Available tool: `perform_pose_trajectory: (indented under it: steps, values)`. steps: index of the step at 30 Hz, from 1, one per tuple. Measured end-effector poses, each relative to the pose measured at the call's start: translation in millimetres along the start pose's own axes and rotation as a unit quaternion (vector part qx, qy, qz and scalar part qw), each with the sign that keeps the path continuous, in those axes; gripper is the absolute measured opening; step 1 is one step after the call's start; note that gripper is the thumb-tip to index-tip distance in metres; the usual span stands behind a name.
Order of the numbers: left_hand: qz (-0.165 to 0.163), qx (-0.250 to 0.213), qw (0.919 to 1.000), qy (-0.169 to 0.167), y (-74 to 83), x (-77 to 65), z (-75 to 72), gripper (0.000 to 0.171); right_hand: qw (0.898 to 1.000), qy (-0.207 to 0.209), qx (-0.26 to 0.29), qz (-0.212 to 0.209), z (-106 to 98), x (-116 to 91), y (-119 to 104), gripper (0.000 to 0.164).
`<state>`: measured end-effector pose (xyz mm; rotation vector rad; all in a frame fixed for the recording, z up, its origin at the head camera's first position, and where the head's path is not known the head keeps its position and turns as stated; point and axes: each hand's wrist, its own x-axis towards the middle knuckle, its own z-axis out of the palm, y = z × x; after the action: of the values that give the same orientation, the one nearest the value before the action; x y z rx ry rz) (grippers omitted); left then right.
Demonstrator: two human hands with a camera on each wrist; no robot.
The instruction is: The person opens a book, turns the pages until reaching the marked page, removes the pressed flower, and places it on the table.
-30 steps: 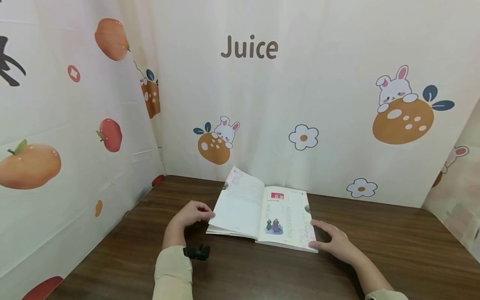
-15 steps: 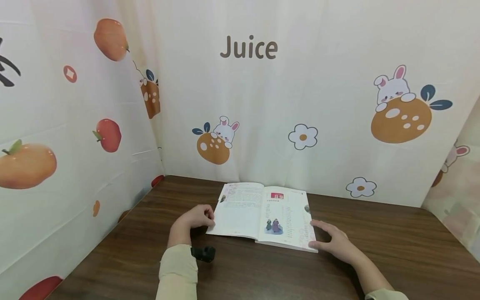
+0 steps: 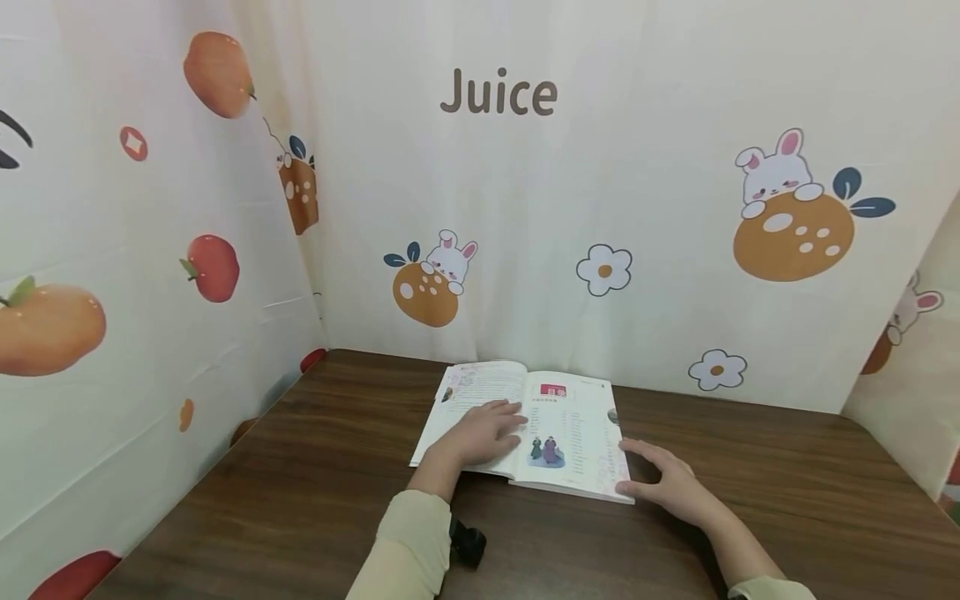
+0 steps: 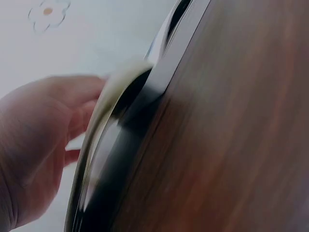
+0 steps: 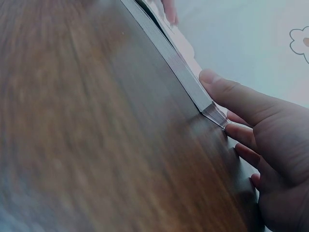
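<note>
I watch remotely, left grip spread over the left page of an open, white-paged paper book, right grip spread, touching its right edge, brown wood-grain tabletop beneath.

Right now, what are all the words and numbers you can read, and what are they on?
"Juice": big brown letters on the cream fabric backdrop.
"目录": by a small red box on the right side of the open, white-paged paper book.
Too small to read: the book's other print.
Cut off, unreadable: black strokes on the cream left-hand curtain.
Wrist views: none readable.
</note>
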<state>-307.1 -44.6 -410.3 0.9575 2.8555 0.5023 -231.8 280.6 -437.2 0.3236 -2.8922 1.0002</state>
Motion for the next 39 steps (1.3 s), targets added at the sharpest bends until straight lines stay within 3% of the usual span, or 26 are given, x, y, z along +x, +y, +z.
perform_pose_trajectory:
  steps: [4,13,20,24,33,39]
  values:
    - [-0.031,-0.003,0.9994,-0.017,4.7,2.1,5.2,0.043,1.000,-0.004,0.000,0.002,1.2,0.9,-0.1,0.070]
    - [-0.078,-0.096,0.9916,-0.037,2.0,1.3,9.5,0.048,1.000,-0.004,-0.005,0.001,0.3,0.3,-1.6,0.070]
    - [-0.067,-0.073,0.9940,-0.046,3.6,0.8,13.0,0.038,1.000,0.000,0.001,-0.008,0.5,-0.2,-1.9,0.066]
    - [-0.081,-0.081,0.9925,-0.041,9.1,1.7,12.7,0.033,1.000,-0.006,0.006,-0.011,-0.1,-0.7,-1.0,0.064]
    - [-0.088,-0.075,0.9928,-0.032,15.0,4.0,12.1,0.032,0.997,-0.055,0.059,0.000,-6.7,1.2,2.9,0.059]
    - [-0.079,-0.086,0.9930,-0.018,15.8,5.5,12.8,0.033,0.997,-0.047,0.057,0.002,-5.2,2.1,3.4,0.058]
